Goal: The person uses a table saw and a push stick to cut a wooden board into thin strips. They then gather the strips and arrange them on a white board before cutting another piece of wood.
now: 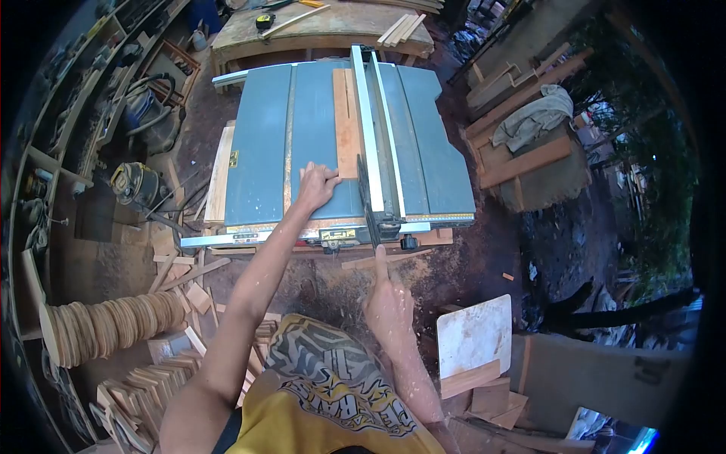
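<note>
A table saw (257,144) with a blue-grey top stands in front of me. Flat on it, along the left side of the pale metal rip fence (364,129), lies a reddish wooden board (345,147). A dark narrow line runs down the board's far part. My left hand (318,186) is closed, its fingers curled against the board's near left corner. My right hand (388,303) is closed round the near end of a long dark push stick (370,200), index finger stretched along it. The stick's far tip meets the board's near right corner, beside the fence.
Behind the saw is a workbench (318,30) with a tape measure (265,22) and wood strips (403,29). Shop vacuums (138,184) and shelves stand left. Stacked curved wood pieces (113,321) lie lower left. A white panel (475,337) leans at lower right.
</note>
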{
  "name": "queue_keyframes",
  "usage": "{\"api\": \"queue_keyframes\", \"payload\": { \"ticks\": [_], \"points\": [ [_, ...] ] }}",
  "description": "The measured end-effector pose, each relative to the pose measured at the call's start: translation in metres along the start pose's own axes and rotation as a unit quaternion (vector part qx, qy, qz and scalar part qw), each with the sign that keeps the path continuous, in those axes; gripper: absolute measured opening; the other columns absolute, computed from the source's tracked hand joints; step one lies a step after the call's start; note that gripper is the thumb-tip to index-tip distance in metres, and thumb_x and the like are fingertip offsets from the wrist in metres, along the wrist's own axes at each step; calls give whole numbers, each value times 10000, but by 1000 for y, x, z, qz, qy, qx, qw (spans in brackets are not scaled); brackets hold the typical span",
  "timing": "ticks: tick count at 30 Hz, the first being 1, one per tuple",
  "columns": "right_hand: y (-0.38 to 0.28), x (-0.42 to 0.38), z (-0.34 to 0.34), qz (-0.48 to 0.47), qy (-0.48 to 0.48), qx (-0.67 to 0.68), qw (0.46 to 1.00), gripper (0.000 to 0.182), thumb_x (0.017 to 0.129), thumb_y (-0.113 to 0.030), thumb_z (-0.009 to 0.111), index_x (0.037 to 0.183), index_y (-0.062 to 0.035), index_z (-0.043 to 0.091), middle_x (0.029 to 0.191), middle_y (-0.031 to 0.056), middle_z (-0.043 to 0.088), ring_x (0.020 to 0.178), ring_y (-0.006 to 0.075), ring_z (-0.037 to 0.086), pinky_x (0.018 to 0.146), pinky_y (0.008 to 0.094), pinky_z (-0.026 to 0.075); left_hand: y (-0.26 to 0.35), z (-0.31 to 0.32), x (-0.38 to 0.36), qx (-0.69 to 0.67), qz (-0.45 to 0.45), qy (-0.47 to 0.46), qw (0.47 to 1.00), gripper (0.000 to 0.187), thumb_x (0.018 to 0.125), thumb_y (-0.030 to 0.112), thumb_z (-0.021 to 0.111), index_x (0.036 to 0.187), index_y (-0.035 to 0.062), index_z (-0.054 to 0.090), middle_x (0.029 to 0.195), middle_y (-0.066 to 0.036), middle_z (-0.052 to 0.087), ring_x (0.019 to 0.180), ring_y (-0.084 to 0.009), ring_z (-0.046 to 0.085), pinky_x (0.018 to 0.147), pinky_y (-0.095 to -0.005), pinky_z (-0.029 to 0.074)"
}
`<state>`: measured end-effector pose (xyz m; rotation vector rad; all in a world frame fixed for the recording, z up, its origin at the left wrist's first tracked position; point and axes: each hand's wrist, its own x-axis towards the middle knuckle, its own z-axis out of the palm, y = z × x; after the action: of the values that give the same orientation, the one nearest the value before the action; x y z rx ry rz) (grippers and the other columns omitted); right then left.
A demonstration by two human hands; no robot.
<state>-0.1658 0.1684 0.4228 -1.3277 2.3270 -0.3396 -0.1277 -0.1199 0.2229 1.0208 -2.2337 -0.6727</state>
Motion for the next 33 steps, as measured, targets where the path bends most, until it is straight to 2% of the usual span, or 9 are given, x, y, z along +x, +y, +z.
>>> {"api": "queue_keyframes", "payload": {
  "ticks": [1, 4, 7, 10, 13, 25, 28, 31, 33],
  "points": [
    [1, 2, 3, -12, 24, -1, 1000, 815, 752, 66, 619, 1495, 55, 283, 870, 308, 639, 788, 423, 679, 681, 475, 554, 1, 1, 3, 11, -3, 1, 1000, 165, 804, 223, 759, 907, 99, 794, 843, -78, 697, 900, -281, 535, 844, -404, 356],
    [-1, 15, 1, 0, 8, 8, 1000, 800, 754, 66, 625, 1486, 58, 303, 878, 310, 640, 814, 420, 679, 695, 469, 557, -1, 3, 13, 23, -3, 33, 999, 172, 798, 225, 764, 915, 103, 795, 856, -93, 708, 893, -291, 553, 849, -406, 373],
    [0, 30, 5, -23, 53, -3, 998, 774, 762, 65, 626, 1475, 66, 323, 856, 305, 644, 799, 420, 680, 690, 468, 556, -7, 13, 24, 16, -26, 55, 998, 172, 791, 219, 767, 915, 103, 797, 864, -107, 716, 898, -295, 571, 864, -404, 387],
    [-9, 43, -7, -5, 22, 6, 1000, 753, 770, 61, 625, 1465, 80, 333, 831, 299, 646, 779, 424, 680, 694, 476, 554, -8, 13, 39, -10, -61, 51, 997, 168, 786, 219, 767, 895, 95, 797, 871, -115, 720, 905, -298, 583, 870, -404, 393],
    [-7, 57, -1, -22, 60, -10, 998, 731, 775, 55, 627, 1451, 96, 349, 818, 298, 649, 767, 424, 684, 691, 481, 553, -20, 15, 54, 3, -41, 36, 998, 168, 787, 225, 764, 887, 93, 797, 871, -117, 719, 909, -301, 585, 866, -403, 398],
    [-17, 109, -3, -29, 89, -15, 995, 681, 763, 84, 609, 1408, 129, 396, 793, 285, 659, 786, 399, 699, 689, 466, 550, -51, 18, 110, -23, 13, 7, 1000, 161, 810, 219, 725, 896, 103, 797, 831, -134, 699, 879, -335, 573, 816, -433, 418],
    [-19, 121, -4, -26, 92, -14, 995, 689, 753, 95, 602, 1411, 123, 398, 786, 280, 658, 775, 399, 696, 699, 473, 546, -54, 16, 121, -20, 14, 4, 1000, 161, 803, 204, 729, 902, 93, 793, 850, -146, 706, 876, -344, 578, 826, -440, 428],
    [-21, 134, -12, -20, 48, -33, 998, 696, 799, 27, 640, 1433, 107, 362, 818, 283, 666, 794, 393, 708, 680, 459, 571, -69, 22, 137, -42, 22, -10, 999, 169, 787, 201, 740, 894, 80, 790, 851, -167, 709, 863, -364, 592, 833, -449, 449],
    [-24, 140, -17, -19, 51, -35, 998, 688, 801, 32, 632, 1432, 105, 367, 803, 276, 667, 777, 388, 708, 673, 462, 567, -66, 17, 145, -31, 22, -21, 999, 182, 777, 211, 749, 888, 72, 787, 844, -180, 710, 853, -378, 609, 842, -462, 460]
  ]
}}
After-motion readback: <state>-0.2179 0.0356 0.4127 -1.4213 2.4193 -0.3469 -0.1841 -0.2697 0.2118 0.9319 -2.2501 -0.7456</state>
